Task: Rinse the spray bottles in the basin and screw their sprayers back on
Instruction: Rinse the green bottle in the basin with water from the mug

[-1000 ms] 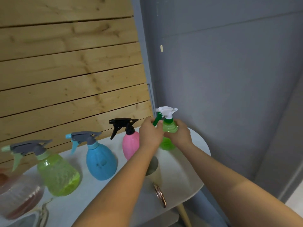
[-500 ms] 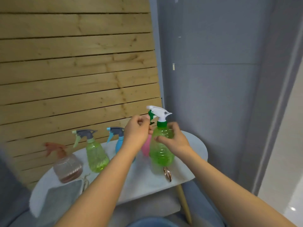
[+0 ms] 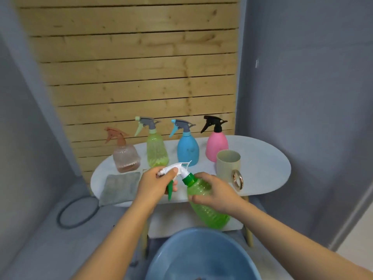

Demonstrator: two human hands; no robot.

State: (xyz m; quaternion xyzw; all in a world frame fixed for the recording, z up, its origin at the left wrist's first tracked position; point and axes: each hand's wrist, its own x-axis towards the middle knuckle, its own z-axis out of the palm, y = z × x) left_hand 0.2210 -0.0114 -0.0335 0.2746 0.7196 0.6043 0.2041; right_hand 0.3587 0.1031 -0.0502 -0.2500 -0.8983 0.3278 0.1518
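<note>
A green ribbed spray bottle [image 3: 207,211] is tilted with its neck to the upper left, held in front of the table and above the blue basin [image 3: 201,257]. My right hand [image 3: 214,190] grips its body near the shoulder. My left hand [image 3: 155,182] grips its white sprayer [image 3: 177,167], which sits on the green collar. At the back of the white oval table [image 3: 268,168] stand a clear brownish bottle [image 3: 126,158], a yellow-green bottle [image 3: 156,150], a blue bottle [image 3: 187,148] and a pink bottle [image 3: 217,146], each with a sprayer on.
A cream mug [image 3: 228,164] with a gold ring handle stands at the table's right. A grey cloth [image 3: 119,186] lies at the table's left front. A dark hoop [image 3: 77,213] lies on the floor to the left. Wooden slats stand behind the table; a grey wall rises on the right.
The green bottle has come off the table toward me, down over the basin, and tipped from upright to slanted. My view has pulled back and down, so the basin shows.
</note>
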